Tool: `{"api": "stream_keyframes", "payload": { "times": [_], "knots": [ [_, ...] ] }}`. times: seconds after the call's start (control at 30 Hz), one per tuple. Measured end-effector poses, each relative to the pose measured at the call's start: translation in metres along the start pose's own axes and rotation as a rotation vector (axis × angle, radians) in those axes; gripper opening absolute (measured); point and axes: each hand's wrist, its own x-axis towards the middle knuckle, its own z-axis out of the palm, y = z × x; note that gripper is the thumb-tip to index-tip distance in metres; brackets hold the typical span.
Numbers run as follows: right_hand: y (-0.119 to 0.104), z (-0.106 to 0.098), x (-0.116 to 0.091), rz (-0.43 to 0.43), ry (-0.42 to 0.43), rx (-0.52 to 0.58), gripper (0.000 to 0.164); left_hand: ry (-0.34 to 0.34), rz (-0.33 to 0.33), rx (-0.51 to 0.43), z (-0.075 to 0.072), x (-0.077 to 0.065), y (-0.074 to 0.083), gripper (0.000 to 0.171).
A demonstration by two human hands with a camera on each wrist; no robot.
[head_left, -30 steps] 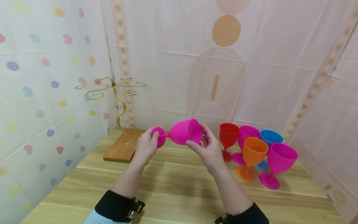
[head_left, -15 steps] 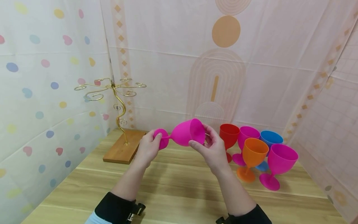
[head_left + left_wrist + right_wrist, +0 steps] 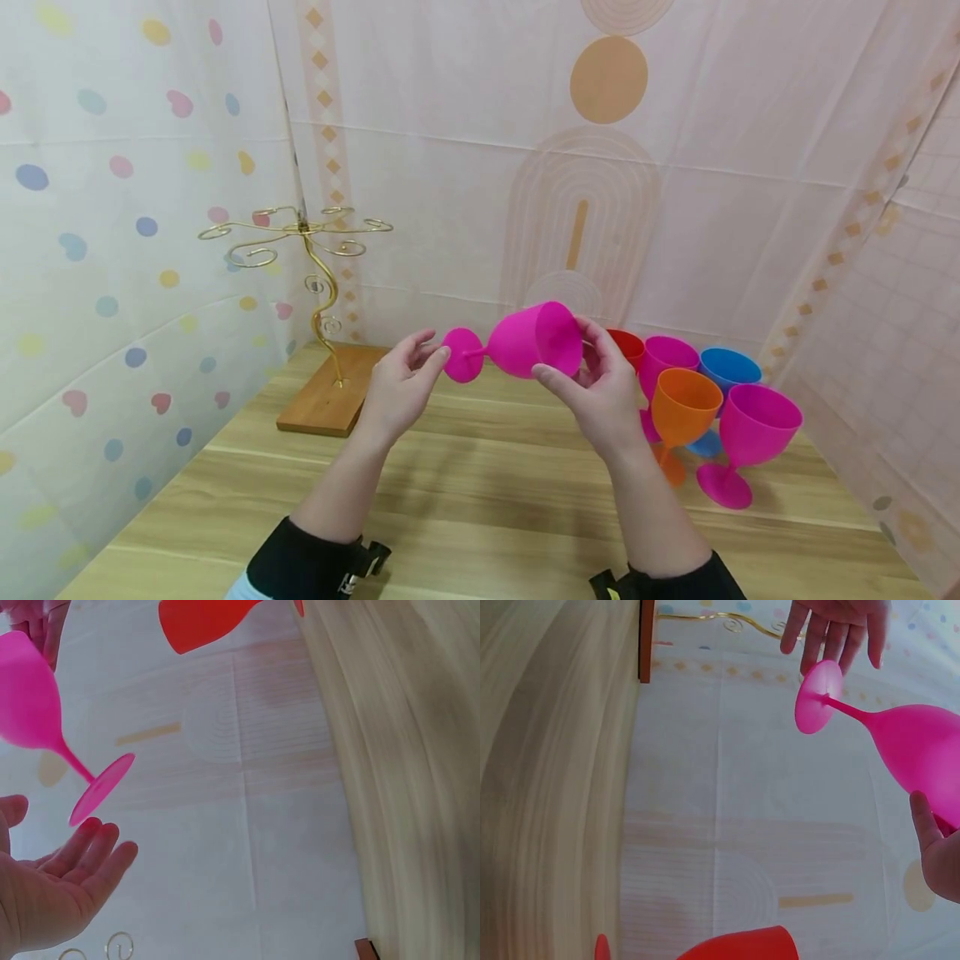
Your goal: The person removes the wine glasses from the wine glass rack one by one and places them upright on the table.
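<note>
A pink goblet is held on its side above the table, its round foot toward the left and its bowl toward the right. My right hand grips the bowl near the rim, thumb in front and fingers behind. My left hand is beside the foot, thumb and fingers spread apart. In the left wrist view its fingertips lie close by the foot's edge; whether they touch it I cannot tell. In the right wrist view the goblet's stem points toward the left hand.
A gold wire stand with curled arms rises from a wooden base at the left. Several goblets stand upright at the right: red, orange, blue and two pink. Fabric curtains enclose the table.
The pink goblet has moved right and slightly up with my right hand. My left hand has let go of the foot, its fingers now spread. The red goblet is now partly covered by the right hand.
</note>
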Motion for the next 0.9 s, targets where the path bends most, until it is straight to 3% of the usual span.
{"api": "stream_keyframes", "payload": {
  "times": [0.33,0.6,0.9],
  "knots": [
    [-0.006,-0.018,0.003,-0.015,0.03,-0.102,0.068,-0.027,0.196,0.215,-0.001,-0.004,0.004,0.067],
    [-0.004,-0.029,0.005,0.01,0.042,-0.249,0.075,-0.073,0.203,0.453,0.0,-0.006,0.002,0.086],
    [0.004,-0.036,0.01,-0.024,0.053,-0.521,0.081,-0.154,0.159,0.591,-0.001,-0.008,0.0,0.094]
  ]
}}
